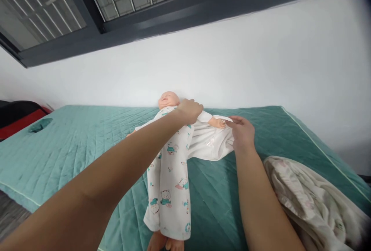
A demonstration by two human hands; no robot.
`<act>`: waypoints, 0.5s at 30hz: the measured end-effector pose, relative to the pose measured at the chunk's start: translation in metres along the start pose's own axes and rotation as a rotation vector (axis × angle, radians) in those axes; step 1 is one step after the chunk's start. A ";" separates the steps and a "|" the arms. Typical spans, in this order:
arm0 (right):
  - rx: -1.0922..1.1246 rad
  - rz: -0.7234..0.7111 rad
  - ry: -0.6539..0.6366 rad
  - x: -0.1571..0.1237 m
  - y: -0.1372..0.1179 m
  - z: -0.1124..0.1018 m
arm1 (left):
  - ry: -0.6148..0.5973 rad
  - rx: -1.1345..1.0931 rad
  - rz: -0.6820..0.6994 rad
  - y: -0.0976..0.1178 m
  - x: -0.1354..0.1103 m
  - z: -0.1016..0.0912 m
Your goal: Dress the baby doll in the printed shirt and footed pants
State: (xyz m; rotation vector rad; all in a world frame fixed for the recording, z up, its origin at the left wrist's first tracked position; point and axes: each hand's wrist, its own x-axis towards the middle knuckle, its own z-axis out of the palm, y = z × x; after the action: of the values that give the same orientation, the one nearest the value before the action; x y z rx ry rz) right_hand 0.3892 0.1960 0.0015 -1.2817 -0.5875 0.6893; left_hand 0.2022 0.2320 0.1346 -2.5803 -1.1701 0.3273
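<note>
A baby doll (169,98) lies on its back, its head toward the wall, in white clothes printed with teal bears (175,169). At its shoulder on the right side of the view, my left hand (190,111) is closed; what its fingers hold is hidden. The doll's arm stretches out to the right, its bare hand (217,122) showing past a white sleeve (204,116). Under that arm spreads a white cloth garment (210,142). My right hand (242,130) pinches the garment's far right edge, close to the doll's fingers.
A teal quilted bed cover (95,127) lies under everything, with a hole (40,125) at its left end. Crumpled pale cloth (313,200) sits at the right front. Behind are a white wall (232,61) and a barred window. A black and red object (20,121) stands far left.
</note>
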 end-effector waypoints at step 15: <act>0.271 -0.307 0.170 -0.043 -0.019 0.032 | 0.091 -0.290 0.045 0.033 -0.019 0.021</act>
State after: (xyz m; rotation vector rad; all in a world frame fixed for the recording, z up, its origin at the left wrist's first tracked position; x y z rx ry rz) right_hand 0.3396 0.1827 0.0260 -0.9604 -0.5175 0.3853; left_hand 0.2056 0.2006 0.1048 -2.8375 -1.2057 0.0502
